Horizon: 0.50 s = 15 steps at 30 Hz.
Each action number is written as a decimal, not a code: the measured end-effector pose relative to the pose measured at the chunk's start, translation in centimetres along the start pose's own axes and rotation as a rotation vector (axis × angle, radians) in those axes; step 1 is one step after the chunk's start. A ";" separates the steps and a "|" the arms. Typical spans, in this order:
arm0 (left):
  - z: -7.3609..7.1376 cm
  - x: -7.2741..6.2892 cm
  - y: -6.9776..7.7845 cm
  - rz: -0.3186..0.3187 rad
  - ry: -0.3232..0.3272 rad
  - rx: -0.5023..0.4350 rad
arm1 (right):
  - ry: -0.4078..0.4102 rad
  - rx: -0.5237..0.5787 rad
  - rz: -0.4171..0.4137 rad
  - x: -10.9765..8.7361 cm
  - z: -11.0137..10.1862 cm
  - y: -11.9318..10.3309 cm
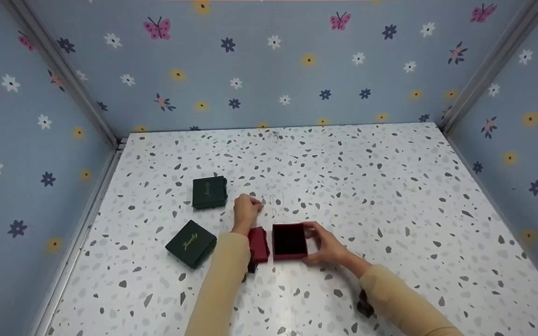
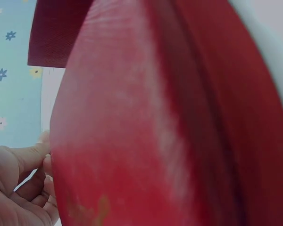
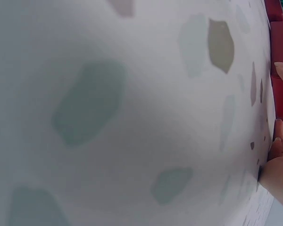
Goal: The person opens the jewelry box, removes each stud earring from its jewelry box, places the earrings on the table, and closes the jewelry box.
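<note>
My right hand (image 1: 327, 245) grips an uncovered red jewelry box (image 1: 290, 256) from its right side, the thumb at the near edge and fingers at the far edge. The box's inside is black. My left hand (image 1: 246, 210) hovers low over the table beyond it, fingers curled and thumb against them; I cannot tell whether something small is pinched there. Thin, faint strands (image 1: 271, 199) lie just right of those fingertips. Beneath the left wrist sits a second red piece (image 1: 260, 246), partly hidden by the sleeve; close up, the left wrist view shows its red side (image 2: 118, 117) with a trace of gold.
Two dark green jewelry boxes lie to the left: one farther back (image 1: 208, 192), one nearer and turned at an angle (image 1: 191, 243) with gold lettering. The speckled white table (image 1: 390, 196) is walled in by blue flowered panels (image 1: 273, 60).
</note>
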<state>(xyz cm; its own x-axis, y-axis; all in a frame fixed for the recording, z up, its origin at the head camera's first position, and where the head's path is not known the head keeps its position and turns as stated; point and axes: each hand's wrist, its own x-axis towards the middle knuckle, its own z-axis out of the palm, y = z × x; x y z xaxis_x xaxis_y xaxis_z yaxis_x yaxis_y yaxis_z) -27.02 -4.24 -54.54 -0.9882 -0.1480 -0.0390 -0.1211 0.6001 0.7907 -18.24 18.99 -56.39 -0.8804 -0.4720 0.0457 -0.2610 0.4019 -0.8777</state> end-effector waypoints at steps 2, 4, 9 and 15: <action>-0.2 -0.1 0.1 0.012 -0.003 0.001 | -0.002 0.018 -0.010 -0.1 -0.1 -0.8; -0.4 -0.3 0.1 0.026 -0.006 0.004 | -0.007 0.041 -0.021 -0.3 -0.3 -1.7; -0.8 -0.8 0.2 0.042 -0.022 -0.003 | -0.024 0.058 -0.011 -0.6 -0.6 -3.2; -1.2 -1.7 0.3 0.071 -0.053 0.001 | -0.031 0.056 -0.011 -0.5 -0.6 -3.3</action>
<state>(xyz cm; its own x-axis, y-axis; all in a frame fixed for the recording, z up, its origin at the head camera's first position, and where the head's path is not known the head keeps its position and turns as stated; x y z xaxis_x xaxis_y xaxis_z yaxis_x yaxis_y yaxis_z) -25.32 -4.71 -53.51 -0.9979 -0.0631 -0.0156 -0.0508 0.6085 0.7920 -17.18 18.32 -53.24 -0.8650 -0.5000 0.0413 -0.2470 0.3527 -0.9026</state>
